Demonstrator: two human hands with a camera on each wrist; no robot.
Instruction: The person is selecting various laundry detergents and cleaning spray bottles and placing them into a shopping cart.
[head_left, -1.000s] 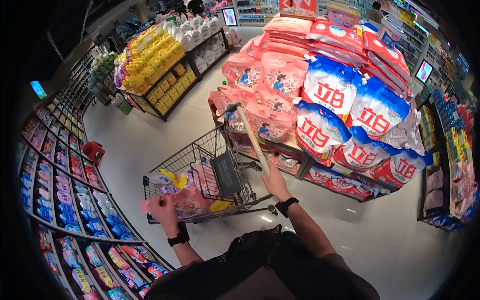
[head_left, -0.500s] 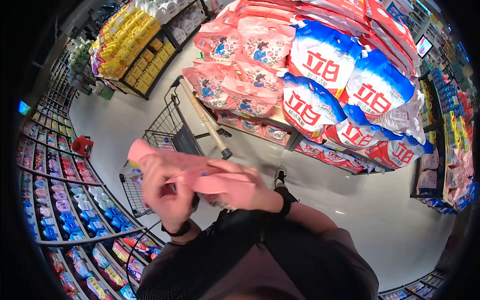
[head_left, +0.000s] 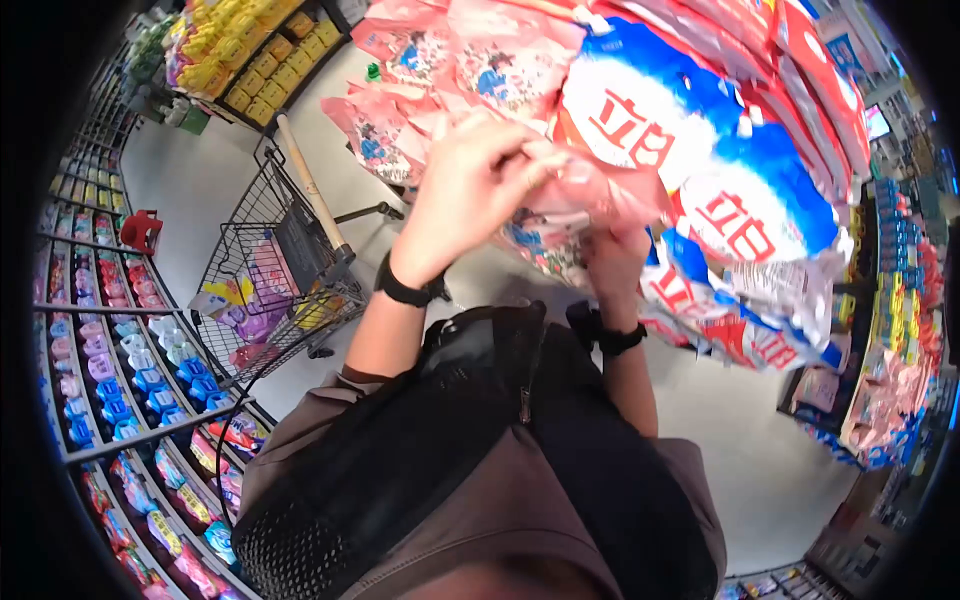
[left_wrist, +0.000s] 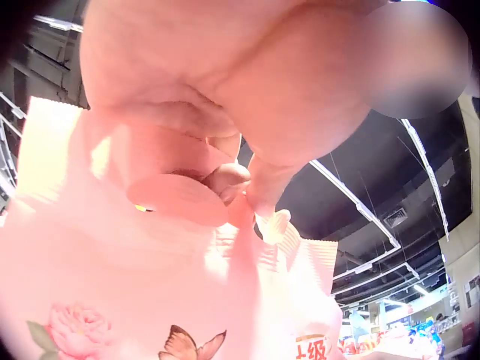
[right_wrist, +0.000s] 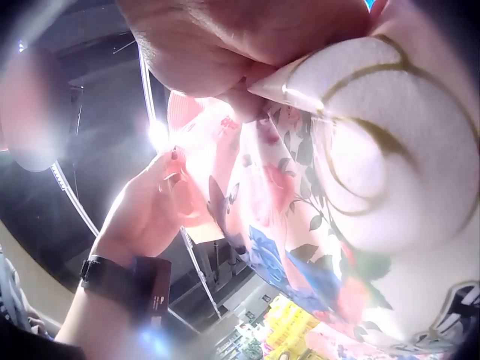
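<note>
A pink floral bag [head_left: 545, 240] hangs between the two hands in front of the display. The left hand [head_left: 475, 190] pinches its top edge, fingers bent. On the bag's right side the right hand [head_left: 615, 268] grips the pink film. Close up in the left wrist view, the left hand [left_wrist: 232, 82] has thumb and fingers at the top of the bag [left_wrist: 150, 277], by an oval handle cutout. The right wrist view shows the right hand [right_wrist: 247, 45] gripping the bag [right_wrist: 277, 217], its fingertips mostly hidden, and the left hand [right_wrist: 142, 214] at the ribbed edge.
A shopping cart [head_left: 270, 270] holding goods stands to the left, near long shelves [head_left: 130, 340] of bottles and packs. Pink bags [head_left: 390, 130] and blue-and-white bags [head_left: 640, 110] are piled ahead. Another stocked shelf [head_left: 890, 300] is at far right.
The right hand left the cart handle and took hold of the pink bag. Both hands then carried it from the cart side rightward to the display; the cart now appears farther left.
</note>
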